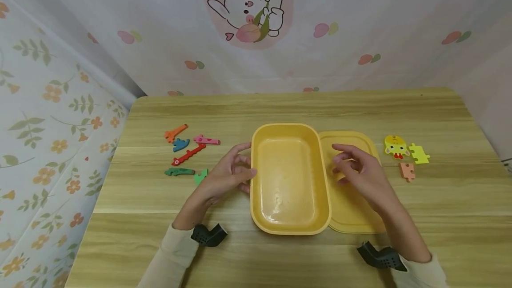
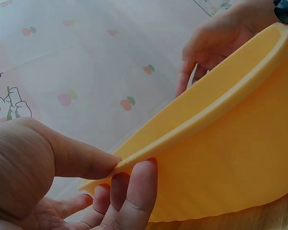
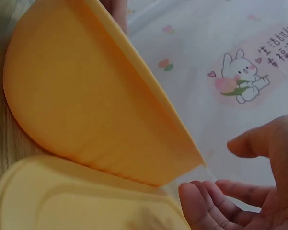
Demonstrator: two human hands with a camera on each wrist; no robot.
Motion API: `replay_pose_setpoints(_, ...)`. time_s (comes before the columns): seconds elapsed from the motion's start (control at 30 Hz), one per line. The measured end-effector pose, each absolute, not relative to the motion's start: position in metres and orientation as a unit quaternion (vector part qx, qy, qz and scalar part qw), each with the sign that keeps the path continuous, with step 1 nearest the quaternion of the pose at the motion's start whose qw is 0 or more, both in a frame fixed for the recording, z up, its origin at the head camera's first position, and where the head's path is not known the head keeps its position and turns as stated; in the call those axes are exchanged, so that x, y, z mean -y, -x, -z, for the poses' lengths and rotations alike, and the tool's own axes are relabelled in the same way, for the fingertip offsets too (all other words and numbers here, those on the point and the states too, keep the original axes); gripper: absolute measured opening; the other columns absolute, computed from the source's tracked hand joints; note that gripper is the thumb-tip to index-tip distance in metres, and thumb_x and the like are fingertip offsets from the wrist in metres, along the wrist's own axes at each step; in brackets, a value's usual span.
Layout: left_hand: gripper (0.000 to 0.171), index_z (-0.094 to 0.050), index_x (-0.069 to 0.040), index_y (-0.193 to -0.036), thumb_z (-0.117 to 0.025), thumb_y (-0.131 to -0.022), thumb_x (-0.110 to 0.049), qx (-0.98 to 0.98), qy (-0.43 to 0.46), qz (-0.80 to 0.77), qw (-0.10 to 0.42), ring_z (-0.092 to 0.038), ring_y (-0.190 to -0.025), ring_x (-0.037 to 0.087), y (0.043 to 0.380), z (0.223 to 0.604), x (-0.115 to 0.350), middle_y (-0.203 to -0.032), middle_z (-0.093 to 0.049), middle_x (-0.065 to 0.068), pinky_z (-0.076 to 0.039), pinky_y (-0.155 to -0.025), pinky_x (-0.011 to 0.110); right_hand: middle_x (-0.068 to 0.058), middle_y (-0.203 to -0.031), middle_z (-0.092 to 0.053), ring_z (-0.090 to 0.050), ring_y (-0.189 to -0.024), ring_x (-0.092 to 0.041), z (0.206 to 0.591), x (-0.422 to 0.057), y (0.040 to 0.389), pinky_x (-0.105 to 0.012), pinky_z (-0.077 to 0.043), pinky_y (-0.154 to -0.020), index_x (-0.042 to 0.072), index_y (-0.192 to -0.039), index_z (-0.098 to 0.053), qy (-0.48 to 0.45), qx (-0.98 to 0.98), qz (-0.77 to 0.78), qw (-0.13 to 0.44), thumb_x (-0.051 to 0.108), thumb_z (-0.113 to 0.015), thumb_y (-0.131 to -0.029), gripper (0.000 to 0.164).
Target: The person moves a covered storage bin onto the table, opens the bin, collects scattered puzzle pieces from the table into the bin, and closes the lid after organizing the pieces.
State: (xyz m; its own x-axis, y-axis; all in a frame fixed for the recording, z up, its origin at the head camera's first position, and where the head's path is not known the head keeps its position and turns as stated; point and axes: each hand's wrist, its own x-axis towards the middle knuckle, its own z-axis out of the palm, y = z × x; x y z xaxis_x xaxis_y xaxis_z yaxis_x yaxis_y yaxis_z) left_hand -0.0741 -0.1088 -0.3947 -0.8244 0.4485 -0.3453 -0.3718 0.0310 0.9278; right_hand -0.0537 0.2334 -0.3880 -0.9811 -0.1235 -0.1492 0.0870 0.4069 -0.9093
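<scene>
A yellow plastic box (image 1: pixel 286 177), its inside bare, sits on the wooden table. My left hand (image 1: pixel 229 176) pinches its left rim, thumb on top and fingers beneath the edge, as the left wrist view shows. Beside the box on the right lies a flat yellow lid (image 1: pixel 351 210). Over that lid hovers my right hand (image 1: pixel 363 174), fingers loosely bent and nothing held. In the right wrist view a gap separates the right thumb from the box's wall (image 3: pixel 96 96).
Several colourful puzzle pieces lie left of the box, among them a red one (image 1: pixel 188 154), a pink one (image 1: pixel 206 140) and a dark green one (image 1: pixel 180 171). To the lid's right are a yellow animal-face piece (image 1: pixel 396 146), a yellow piece (image 1: pixel 418 154) and an orange piece (image 1: pixel 407 171).
</scene>
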Motion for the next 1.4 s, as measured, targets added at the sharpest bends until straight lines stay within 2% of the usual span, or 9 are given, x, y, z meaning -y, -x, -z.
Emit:
replay_pose_setpoints(0.23,0.076,-0.024,-0.019,-0.158,-0.064,-0.094,-0.003,-0.649,-0.030,-0.700,0.297,-0.069,-0.085,0.022,0.075,0.395,0.109,-0.127,-0.050,0.025,-0.064,-0.064,0.036,-0.004,-0.110,-0.056,-0.067,-0.087,-0.011,0.388,-0.225,0.052,-0.039,-0.064,-0.065,0.009,-0.148,-0.046,0.024,-0.792,0.590,0.155,0.018,-0.062,-0.100,0.051)
replay_pose_setpoints(0.7,0.077,-0.023,-0.023,-0.158,-0.064,-0.095,-0.004,-0.643,-0.038,-0.702,0.303,-0.069,-0.085,0.021,0.075,0.398,0.109,-0.123,-0.052,0.023,-0.064,-0.064,0.035,0.000,-0.106,-0.056,-0.066,-0.083,-0.005,0.399,-0.227,0.054,-0.031,-0.062,-0.060,0.011,-0.153,-0.038,0.032,-0.732,0.656,0.184,0.006,-0.064,-0.097,0.062)
replay_pose_setpoints(0.93,0.076,-0.024,-0.024,-0.157,-0.064,-0.096,-0.005,-0.650,-0.039,-0.696,0.303,-0.069,-0.086,0.019,0.075,0.397,0.110,-0.122,-0.053,0.023,-0.063,-0.064,0.035,0.006,-0.096,-0.061,-0.064,-0.071,-0.006,0.402,-0.226,0.056,-0.027,-0.060,-0.056,0.013,-0.153,-0.036,0.031,-0.686,0.699,0.199,0.001,-0.061,-0.097,0.062)
replay_pose_setpoints(1.13,0.074,-0.025,-0.025,-0.156,-0.063,-0.096,-0.006,-0.647,-0.031,-0.698,0.307,-0.069,-0.085,0.018,0.075,0.396,0.111,-0.119,-0.054,0.016,-0.064,-0.066,0.035,0.008,-0.093,-0.061,-0.062,-0.069,-0.006,0.400,-0.226,0.056,-0.027,-0.059,-0.055,0.015,-0.154,-0.036,0.024,-0.687,0.698,0.203,0.002,-0.060,-0.097,0.063)
replay_pose_setpoints(1.3,0.069,-0.025,-0.022,-0.157,-0.061,-0.099,-0.012,-0.657,-0.027,-0.689,0.303,-0.065,-0.095,0.020,0.078,0.393,0.119,-0.125,-0.051,0.015,-0.065,-0.070,0.041,0.008,-0.094,-0.060,-0.062,-0.069,-0.005,0.400,-0.225,0.057,-0.027,-0.059,-0.055,0.016,-0.154,-0.035,0.018,-0.685,0.699,0.207,0.001,-0.060,-0.097,0.064)
replay_pose_setpoints(1.4,0.062,-0.029,-0.016,-0.156,-0.058,-0.102,-0.015,-0.680,-0.036,-0.670,0.296,-0.063,-0.102,0.027,0.080,0.388,0.133,-0.131,-0.049,0.019,-0.064,-0.076,0.046,0.008,-0.094,-0.060,-0.062,-0.068,-0.005,0.400,-0.224,0.057,-0.026,-0.059,-0.054,0.015,-0.153,-0.035,0.016,-0.686,0.697,0.207,0.000,-0.060,-0.097,0.063)
